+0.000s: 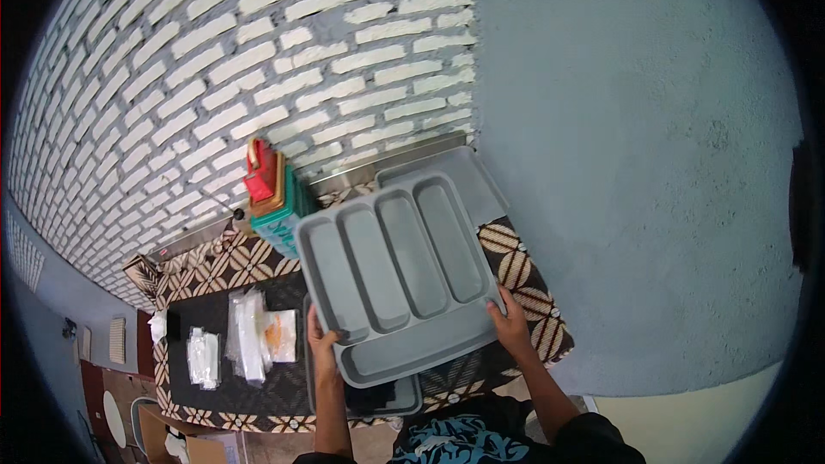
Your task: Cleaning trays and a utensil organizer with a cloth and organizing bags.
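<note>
Between my two hands I hold a grey plastic cutlery tray [419, 349], tilted, with several long compartments and one wide compartment along its near side; they look bare. My left hand [321, 343] grips its near left corner, thumb over the rim. At the near right corner my right hand [510, 325] clasps the edge. Partly hidden below it, another grey tray [412, 399] rests on the table and has something black in it. Behind, a flat grey tray or lid [461, 174] lies against the wall corner.
A teal box [277, 229] with a red item [261, 177] on top stands by the white brick wall [258, 64]. Clear plastic packets [248, 335] and a smaller packet bundle [203, 357] lie on a black mat [193, 309]. A cardboard box [155, 435] sits on the floor at left.
</note>
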Demonstrator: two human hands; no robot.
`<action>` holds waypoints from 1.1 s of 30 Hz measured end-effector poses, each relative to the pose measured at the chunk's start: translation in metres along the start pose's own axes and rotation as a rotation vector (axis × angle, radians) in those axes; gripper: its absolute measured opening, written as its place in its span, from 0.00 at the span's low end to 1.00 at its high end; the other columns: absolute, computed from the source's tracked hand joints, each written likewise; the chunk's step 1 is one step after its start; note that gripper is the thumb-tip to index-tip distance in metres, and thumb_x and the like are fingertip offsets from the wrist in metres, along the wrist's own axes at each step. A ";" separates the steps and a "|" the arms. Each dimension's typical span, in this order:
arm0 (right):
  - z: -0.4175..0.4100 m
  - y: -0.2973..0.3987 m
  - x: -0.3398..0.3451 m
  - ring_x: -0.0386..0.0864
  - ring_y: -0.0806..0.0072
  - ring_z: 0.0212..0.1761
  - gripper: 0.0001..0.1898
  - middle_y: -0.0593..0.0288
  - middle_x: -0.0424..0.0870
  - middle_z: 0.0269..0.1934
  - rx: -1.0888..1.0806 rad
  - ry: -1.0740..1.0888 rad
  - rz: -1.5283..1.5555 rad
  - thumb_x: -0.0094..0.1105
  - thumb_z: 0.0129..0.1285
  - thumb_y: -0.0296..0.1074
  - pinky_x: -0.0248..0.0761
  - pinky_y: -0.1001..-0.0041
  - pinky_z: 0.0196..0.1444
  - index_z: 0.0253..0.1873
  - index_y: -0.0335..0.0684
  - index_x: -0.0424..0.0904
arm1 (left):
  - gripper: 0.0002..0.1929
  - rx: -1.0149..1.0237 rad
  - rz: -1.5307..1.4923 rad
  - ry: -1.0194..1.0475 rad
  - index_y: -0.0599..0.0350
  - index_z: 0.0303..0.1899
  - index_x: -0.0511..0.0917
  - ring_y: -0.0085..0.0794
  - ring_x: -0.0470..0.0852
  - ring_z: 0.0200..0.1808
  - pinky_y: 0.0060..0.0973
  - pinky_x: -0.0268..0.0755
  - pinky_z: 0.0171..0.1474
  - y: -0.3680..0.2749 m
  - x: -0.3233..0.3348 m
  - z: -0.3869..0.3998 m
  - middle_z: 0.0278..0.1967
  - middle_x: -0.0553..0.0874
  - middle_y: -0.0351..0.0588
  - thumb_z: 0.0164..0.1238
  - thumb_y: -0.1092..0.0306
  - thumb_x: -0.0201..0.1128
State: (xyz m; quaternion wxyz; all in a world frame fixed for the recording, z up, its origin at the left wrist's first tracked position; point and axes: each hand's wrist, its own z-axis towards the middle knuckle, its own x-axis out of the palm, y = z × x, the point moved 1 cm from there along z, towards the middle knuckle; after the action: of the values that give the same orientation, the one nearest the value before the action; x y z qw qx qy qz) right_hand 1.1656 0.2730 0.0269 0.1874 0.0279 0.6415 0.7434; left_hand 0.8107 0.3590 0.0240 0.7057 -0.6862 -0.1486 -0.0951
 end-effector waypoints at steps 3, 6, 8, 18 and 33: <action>0.018 -0.014 -0.034 0.78 0.63 0.54 0.20 0.46 0.81 0.53 0.126 -0.067 0.039 0.54 0.70 0.33 0.68 0.67 0.57 0.63 0.31 0.71 | 0.38 -0.058 0.033 0.066 0.60 0.67 0.64 0.31 0.80 0.52 0.23 0.74 0.50 0.045 0.037 0.020 0.55 0.79 0.47 0.47 0.83 0.53; 0.038 -0.057 -0.070 0.78 0.66 0.52 0.19 0.51 0.82 0.52 0.211 -0.122 -0.150 0.53 0.68 0.29 0.66 0.72 0.58 0.62 0.30 0.72 | 0.38 -0.145 -0.062 0.087 0.59 0.69 0.62 0.33 0.78 0.56 0.25 0.73 0.53 0.081 0.082 0.032 0.58 0.77 0.49 0.48 0.84 0.53; 0.051 -0.094 -0.090 0.78 0.62 0.55 0.19 0.47 0.81 0.53 0.188 -0.133 -0.158 0.53 0.67 0.28 0.66 0.70 0.59 0.62 0.29 0.72 | 0.38 -0.198 -0.040 0.092 0.57 0.69 0.62 0.35 0.77 0.58 0.27 0.72 0.57 0.086 0.114 0.038 0.60 0.75 0.51 0.50 0.86 0.52; 0.108 -0.117 -0.106 0.75 0.54 0.61 0.22 0.41 0.78 0.59 0.269 -0.174 -0.268 0.54 0.67 0.28 0.64 0.66 0.65 0.64 0.27 0.71 | 0.35 -0.127 0.289 0.036 0.60 0.68 0.65 0.35 0.72 0.63 0.27 0.62 0.65 0.137 0.147 0.085 0.62 0.73 0.52 0.53 0.88 0.52; 0.199 -0.122 -0.067 0.75 0.59 0.55 0.16 0.50 0.76 0.51 0.229 -0.301 -0.296 0.61 0.62 0.24 0.68 0.65 0.59 0.56 0.36 0.78 | 0.34 0.194 0.909 -0.120 0.62 0.63 0.72 0.42 0.67 0.54 0.32 0.63 0.59 0.169 0.149 0.163 0.49 0.67 0.52 0.47 0.84 0.61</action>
State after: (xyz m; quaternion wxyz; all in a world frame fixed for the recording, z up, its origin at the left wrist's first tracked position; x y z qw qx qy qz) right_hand 1.3138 0.4522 -0.0428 0.3834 0.0653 0.6835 0.6177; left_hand 0.9946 0.5383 -0.0815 0.7267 -0.6170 0.1182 0.2779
